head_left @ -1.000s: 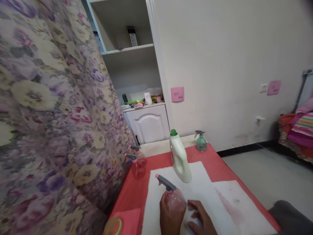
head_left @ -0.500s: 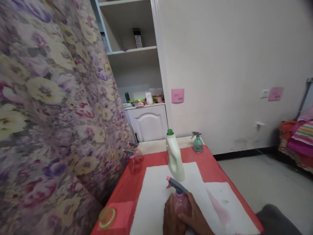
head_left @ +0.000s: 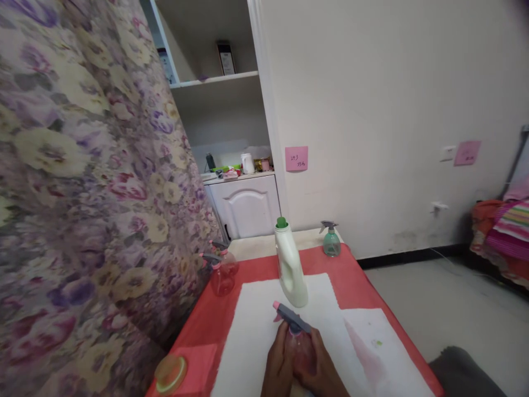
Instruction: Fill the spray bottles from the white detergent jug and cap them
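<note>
The left hand and right hand curled their fingers around a rounded, translucent pink spray bottle; it stood over white paper, near the smooth, pale green jug.

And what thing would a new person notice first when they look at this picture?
Probably the pale green jug, standing tall near the middle of the table, on the white sheet. Next, the pink spray bottle, held in front of it between both hands. The flowered curtain, filling the left side, also pulls the eye.
</note>
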A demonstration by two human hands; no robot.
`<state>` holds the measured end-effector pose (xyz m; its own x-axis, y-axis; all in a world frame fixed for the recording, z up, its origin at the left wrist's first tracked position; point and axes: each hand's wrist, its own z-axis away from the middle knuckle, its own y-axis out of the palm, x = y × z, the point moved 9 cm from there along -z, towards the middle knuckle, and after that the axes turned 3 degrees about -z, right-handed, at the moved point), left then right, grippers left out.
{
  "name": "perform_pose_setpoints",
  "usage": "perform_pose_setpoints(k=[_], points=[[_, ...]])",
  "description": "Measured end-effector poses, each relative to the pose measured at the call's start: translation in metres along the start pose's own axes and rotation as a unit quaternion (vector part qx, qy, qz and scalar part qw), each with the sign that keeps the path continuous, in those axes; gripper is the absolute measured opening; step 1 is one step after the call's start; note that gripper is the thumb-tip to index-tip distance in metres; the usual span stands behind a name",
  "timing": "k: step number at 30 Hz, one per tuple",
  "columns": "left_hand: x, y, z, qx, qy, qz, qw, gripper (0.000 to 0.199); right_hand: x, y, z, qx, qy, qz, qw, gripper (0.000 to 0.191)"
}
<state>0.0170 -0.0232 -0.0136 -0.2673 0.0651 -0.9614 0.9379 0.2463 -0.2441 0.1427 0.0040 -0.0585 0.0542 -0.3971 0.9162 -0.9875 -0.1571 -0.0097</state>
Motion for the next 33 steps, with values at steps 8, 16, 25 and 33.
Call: perform_pose_setpoints(k=[8,16,25,33], points=[[-0.011,0.006,-0.011,0.021,-0.022,0.012,0.999,0.061,0.004,0.0,-0.003,-0.017,-0.013,0.002,1.0,0.073],[-0.015,0.006,-0.005,-0.057,-0.005,0.005,0.998,0.049,0.018,-0.006,-0.003,-0.028,-0.019,0.019,0.999,0.053],[-0.002,-0.001,0.004,-0.073,-0.006,-0.018,0.997,0.056,0.009,-0.003,-0.003,-0.012,0.01,0.0,1.0,0.064],[-0.013,-0.04,0.011,-0.144,0.008,-0.011,0.99,0.034,0.0,-0.004,0.0,0.003,0.036,0.019,0.999,0.075]])
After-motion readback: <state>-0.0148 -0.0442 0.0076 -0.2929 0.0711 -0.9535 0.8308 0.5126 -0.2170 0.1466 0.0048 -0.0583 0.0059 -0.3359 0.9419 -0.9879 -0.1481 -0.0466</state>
